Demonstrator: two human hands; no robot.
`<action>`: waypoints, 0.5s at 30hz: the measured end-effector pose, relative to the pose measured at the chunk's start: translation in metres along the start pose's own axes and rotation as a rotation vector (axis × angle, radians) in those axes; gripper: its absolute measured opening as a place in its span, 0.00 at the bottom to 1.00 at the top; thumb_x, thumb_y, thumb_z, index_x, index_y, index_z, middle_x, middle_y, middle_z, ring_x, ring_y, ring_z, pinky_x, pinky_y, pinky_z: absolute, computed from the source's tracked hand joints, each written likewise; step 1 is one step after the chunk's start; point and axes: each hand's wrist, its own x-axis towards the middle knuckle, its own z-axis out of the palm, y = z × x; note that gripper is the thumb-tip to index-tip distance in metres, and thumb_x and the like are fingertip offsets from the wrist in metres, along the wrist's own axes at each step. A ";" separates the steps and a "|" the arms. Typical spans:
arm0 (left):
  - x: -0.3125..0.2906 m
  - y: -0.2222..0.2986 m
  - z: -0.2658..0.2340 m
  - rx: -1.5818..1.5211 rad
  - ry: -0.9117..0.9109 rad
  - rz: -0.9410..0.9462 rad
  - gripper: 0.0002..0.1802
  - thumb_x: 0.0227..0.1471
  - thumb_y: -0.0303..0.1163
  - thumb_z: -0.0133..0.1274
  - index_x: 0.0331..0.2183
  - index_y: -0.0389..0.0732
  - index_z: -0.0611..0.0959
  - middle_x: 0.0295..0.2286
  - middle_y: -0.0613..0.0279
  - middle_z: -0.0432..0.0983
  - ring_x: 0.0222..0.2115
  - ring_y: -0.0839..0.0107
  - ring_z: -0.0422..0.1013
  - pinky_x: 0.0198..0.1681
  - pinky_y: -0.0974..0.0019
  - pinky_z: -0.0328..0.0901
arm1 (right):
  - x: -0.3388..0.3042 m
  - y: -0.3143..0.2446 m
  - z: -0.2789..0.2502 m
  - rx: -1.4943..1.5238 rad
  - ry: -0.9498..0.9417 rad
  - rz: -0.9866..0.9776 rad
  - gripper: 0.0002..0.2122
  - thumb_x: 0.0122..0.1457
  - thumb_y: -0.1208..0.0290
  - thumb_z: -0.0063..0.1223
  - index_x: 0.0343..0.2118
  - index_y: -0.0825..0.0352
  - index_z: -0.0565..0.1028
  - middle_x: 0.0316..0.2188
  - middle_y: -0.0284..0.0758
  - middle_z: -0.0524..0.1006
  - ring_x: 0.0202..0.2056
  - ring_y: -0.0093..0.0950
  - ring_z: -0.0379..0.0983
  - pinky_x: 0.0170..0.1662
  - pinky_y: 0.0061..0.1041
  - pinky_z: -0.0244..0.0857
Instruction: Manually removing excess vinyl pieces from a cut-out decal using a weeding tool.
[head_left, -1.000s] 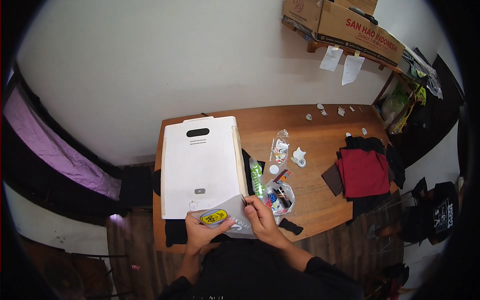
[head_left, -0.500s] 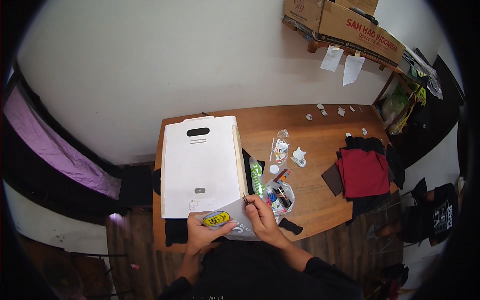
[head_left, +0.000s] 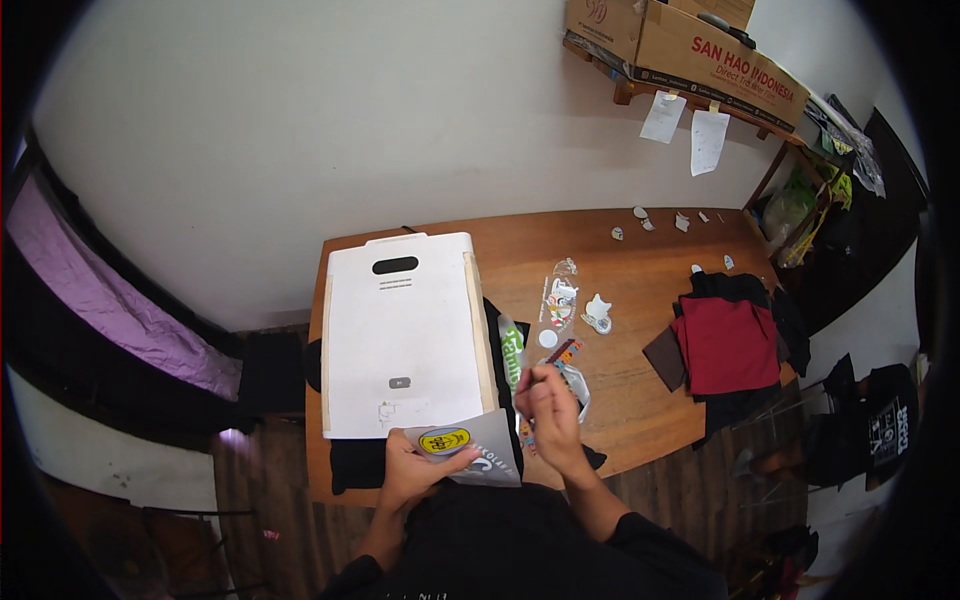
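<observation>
My left hand (head_left: 412, 470) pinches a greyish see-through film sheet (head_left: 492, 448) printed with a yellow oval emblem and white lettering. The sheet tilts over the near edge of a big white flat-topped machine (head_left: 400, 330) with a dark oval slot. Raised apart from the film, my right hand (head_left: 552, 420) is closed, fingers curled; what it grips is too small to make out. Behind that hand sits a white tray (head_left: 580, 385) of small items, mostly covered by it. Beside the machine lies a green-and-white printed film strip (head_left: 511, 352).
On the wooden table (head_left: 640, 400) lie printed film pieces (head_left: 562, 300), a white cut-out (head_left: 598, 314) and several small scraps (head_left: 645, 220) near the wall. Folded red cloth (head_left: 733, 345) tops a dark pile at right. Black fabric (head_left: 355, 465) shows under the machine. A cardboard box (head_left: 720, 65) sits on a shelf.
My right hand has left the film's edge and moved right, over the tray. The film's right end now hangs free, with my left hand still holding its left end.
</observation>
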 end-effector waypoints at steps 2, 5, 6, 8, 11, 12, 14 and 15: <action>0.001 -0.001 -0.001 -0.008 0.008 0.002 0.13 0.33 0.21 0.64 0.27 0.31 0.80 0.25 0.59 0.77 0.25 0.77 0.73 0.31 0.76 0.68 | 0.003 0.016 -0.022 0.059 0.100 -0.049 0.12 0.63 0.63 0.33 0.36 0.69 0.64 0.20 0.26 0.61 0.22 0.13 0.55 0.24 0.12 0.50; 0.003 -0.004 -0.003 -0.017 0.016 -0.004 0.12 0.34 0.21 0.64 0.27 0.31 0.80 0.25 0.59 0.77 0.25 0.77 0.73 0.31 0.76 0.68 | 0.010 0.056 -0.048 0.184 0.301 -0.093 0.14 0.63 0.59 0.30 0.34 0.66 0.62 0.19 0.28 0.61 0.18 0.15 0.54 0.21 0.13 0.50; 0.003 -0.005 -0.003 -0.016 0.017 -0.016 0.12 0.34 0.21 0.64 0.27 0.31 0.80 0.25 0.59 0.77 0.25 0.77 0.73 0.31 0.76 0.68 | 0.012 0.074 -0.056 0.205 0.382 -0.073 0.14 0.63 0.58 0.31 0.34 0.66 0.61 0.18 0.28 0.62 0.17 0.15 0.54 0.20 0.14 0.50; 0.002 -0.008 -0.003 -0.014 0.012 -0.030 0.12 0.34 0.21 0.64 0.27 0.31 0.80 0.25 0.59 0.77 0.25 0.77 0.73 0.31 0.76 0.68 | -0.001 0.128 -0.090 0.623 0.522 0.312 0.15 0.63 0.56 0.30 0.33 0.65 0.63 0.18 0.29 0.63 0.15 0.17 0.55 0.16 0.16 0.50; 0.009 -0.011 -0.007 -0.005 0.013 -0.027 0.11 0.35 0.22 0.63 0.27 0.30 0.81 0.24 0.59 0.77 0.25 0.77 0.73 0.31 0.76 0.68 | -0.021 0.143 -0.093 0.503 0.600 0.426 0.15 0.63 0.57 0.31 0.34 0.65 0.65 0.18 0.28 0.64 0.13 0.15 0.54 0.14 0.12 0.48; 0.010 -0.012 -0.006 -0.005 0.001 -0.024 0.11 0.35 0.22 0.63 0.27 0.30 0.81 0.24 0.59 0.77 0.25 0.77 0.73 0.31 0.76 0.68 | -0.027 0.127 -0.084 0.338 0.518 0.367 0.15 0.62 0.57 0.32 0.35 0.66 0.65 0.17 0.27 0.63 0.12 0.14 0.53 0.14 0.11 0.47; 0.009 -0.010 -0.005 -0.032 0.024 -0.075 0.11 0.37 0.23 0.63 0.28 0.30 0.81 0.24 0.59 0.77 0.25 0.77 0.73 0.30 0.76 0.68 | -0.021 0.086 -0.059 0.345 0.325 0.367 0.15 0.63 0.59 0.32 0.38 0.67 0.65 0.18 0.28 0.64 0.12 0.13 0.52 0.14 0.11 0.46; 0.011 -0.010 -0.004 -0.076 0.014 -0.083 0.11 0.37 0.23 0.62 0.28 0.30 0.81 0.24 0.59 0.77 0.25 0.78 0.72 0.30 0.76 0.67 | -0.017 0.074 -0.050 0.312 0.233 0.341 0.15 0.63 0.60 0.31 0.39 0.67 0.64 0.18 0.29 0.64 0.12 0.14 0.52 0.14 0.12 0.47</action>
